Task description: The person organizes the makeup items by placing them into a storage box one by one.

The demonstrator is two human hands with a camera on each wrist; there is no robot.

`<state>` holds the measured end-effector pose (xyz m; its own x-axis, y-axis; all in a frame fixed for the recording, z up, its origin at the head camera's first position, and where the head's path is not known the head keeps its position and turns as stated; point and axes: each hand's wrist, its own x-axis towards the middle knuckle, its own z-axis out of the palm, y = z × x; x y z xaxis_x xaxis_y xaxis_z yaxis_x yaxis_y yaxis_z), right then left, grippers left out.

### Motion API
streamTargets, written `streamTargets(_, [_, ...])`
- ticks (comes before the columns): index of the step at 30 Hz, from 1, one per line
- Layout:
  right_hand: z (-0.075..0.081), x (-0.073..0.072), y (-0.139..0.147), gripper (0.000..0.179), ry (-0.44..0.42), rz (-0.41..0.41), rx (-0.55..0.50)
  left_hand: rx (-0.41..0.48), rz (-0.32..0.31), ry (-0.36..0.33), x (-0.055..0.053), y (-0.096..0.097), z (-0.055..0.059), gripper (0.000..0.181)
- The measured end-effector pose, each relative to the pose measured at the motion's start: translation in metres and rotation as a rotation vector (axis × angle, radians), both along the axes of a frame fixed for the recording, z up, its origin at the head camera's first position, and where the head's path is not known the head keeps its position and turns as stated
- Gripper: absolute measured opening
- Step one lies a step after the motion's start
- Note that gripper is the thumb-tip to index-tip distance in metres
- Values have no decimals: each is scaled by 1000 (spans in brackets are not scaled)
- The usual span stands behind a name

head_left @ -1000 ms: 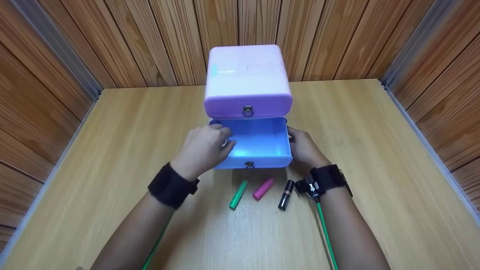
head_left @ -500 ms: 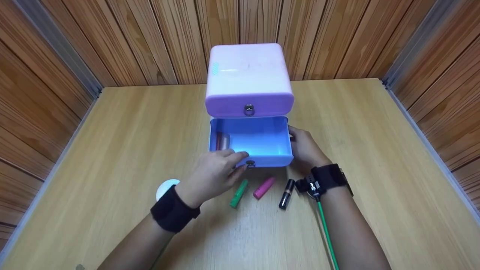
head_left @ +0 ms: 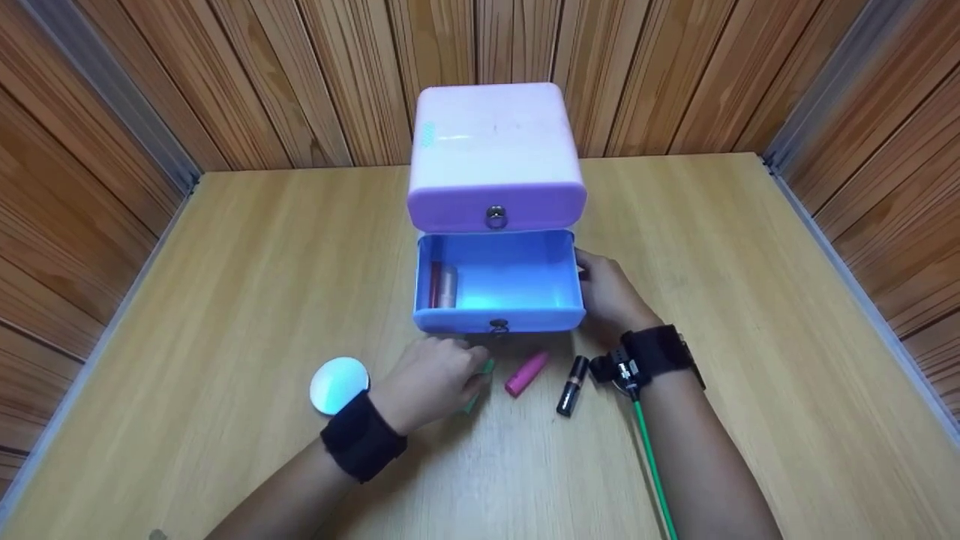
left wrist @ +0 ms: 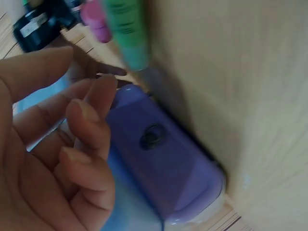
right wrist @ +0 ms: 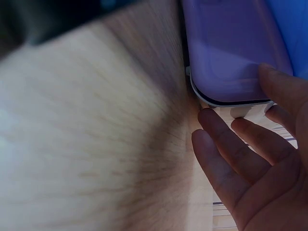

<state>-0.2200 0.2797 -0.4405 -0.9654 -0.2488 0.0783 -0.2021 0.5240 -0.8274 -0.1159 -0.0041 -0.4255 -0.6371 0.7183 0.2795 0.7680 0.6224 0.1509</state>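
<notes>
In the head view my left hand [head_left: 431, 382] is over a green tube [head_left: 487, 366], covering most of it. From the left wrist, the green tube [left wrist: 127, 33] lies beyond the fingertips with a gap between, and the fingers are loosely bent around nothing. My right hand [head_left: 611, 296] is at the right side of a small pink-and-purple drawer box [head_left: 495, 142]. Its fingers [right wrist: 231, 144] are relaxed against the box's side, the thumb by the purple front. The blue drawer [head_left: 457, 322] is pulled out and holds a reddish stick [head_left: 435, 285] and a pale tube [head_left: 448, 287] along its left wall.
A pink tube [head_left: 526, 373] and a black lipstick-like tube [head_left: 572, 386] lie on the wooden table [head_left: 262, 285] in front of the drawer. A round white disc [head_left: 339, 385] lies left of my left wrist. Wood-plank walls [head_left: 322, 82] enclose the table at the back and sides.
My left hand has come out of the drawer and moved toward me, down to the green tube. The two items in the drawer and the white disc have come into sight. My right hand stays put.
</notes>
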Motion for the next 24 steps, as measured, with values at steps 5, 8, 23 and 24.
streamTargets(5, [0,0,-1,47,1,-5,11,-34,48,-6,-5,2,-8,11])
streamTargets(8, [0,0,-1,47,-3,-4,5,-53,64,-12,-8,4,-10,15])
streamTargets(23, [5,2,-3,49,-14,20,-18,-87,70,31,-8,7,-19,21])
streamTargets(24, [5,2,-3,49,-18,19,-22,-93,71,26,-8,8,-19,21])
